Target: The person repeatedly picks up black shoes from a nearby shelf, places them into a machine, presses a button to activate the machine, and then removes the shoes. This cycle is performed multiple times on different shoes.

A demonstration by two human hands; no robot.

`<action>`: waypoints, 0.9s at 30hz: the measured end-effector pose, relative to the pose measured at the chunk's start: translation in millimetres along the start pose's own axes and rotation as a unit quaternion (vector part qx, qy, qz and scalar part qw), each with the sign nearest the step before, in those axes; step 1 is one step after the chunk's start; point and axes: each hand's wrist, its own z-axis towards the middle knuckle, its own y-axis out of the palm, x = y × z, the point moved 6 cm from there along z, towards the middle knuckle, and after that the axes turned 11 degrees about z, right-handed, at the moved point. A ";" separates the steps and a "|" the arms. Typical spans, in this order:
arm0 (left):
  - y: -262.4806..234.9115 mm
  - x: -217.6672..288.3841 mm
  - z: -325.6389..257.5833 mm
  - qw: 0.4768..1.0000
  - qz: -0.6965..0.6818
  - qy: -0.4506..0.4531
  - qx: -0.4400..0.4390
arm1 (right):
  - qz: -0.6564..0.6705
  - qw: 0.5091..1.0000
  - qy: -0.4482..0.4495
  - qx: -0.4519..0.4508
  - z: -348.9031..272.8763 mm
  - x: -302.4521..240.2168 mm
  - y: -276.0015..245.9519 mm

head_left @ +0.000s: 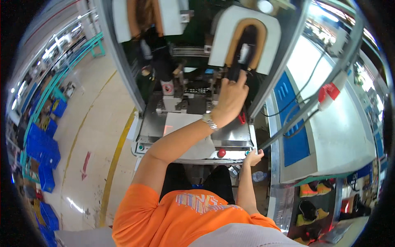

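Observation:
My left hand (231,99), with a metal-band watch (210,122) at its wrist, reaches across to the right side of the machine. Its fingers are closed on the near end of a black shoe (242,53), which sits inside a tan U-shaped pad (261,41) on a white plate (222,37). The underside of that grip is hidden. At the front right corner, my right hand (254,159) touches the panel beside a green button (247,152), thumb and fingers apart, holding nothing. A red button (221,153) lies left of it.
A second tan pad (156,16) and a dark shoe-like form (162,57) are at the machine's left. A white sheet (181,123) lies on the metal worktop (232,136). Grey posts (123,61) flank the opening. Shoes (314,188) stand on a rack at right; blue bins (43,144) at left.

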 end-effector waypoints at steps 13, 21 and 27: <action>-13.8 -24.4 -18.1 0.990 -0.126 0.052 0.019 | 0.078 0.991 0.106 -0.003 16.2 26.8 -0.3; -133.6 -255.4 -80.7 0.852 -0.070 -0.326 0.404 | 0.169 0.985 -0.042 0.009 38.9 -2.5 -40.7; -101.9 -284.9 -60.8 0.958 0.102 -0.231 0.137 | 0.256 0.952 -0.141 -0.090 3.2 -91.3 -16.2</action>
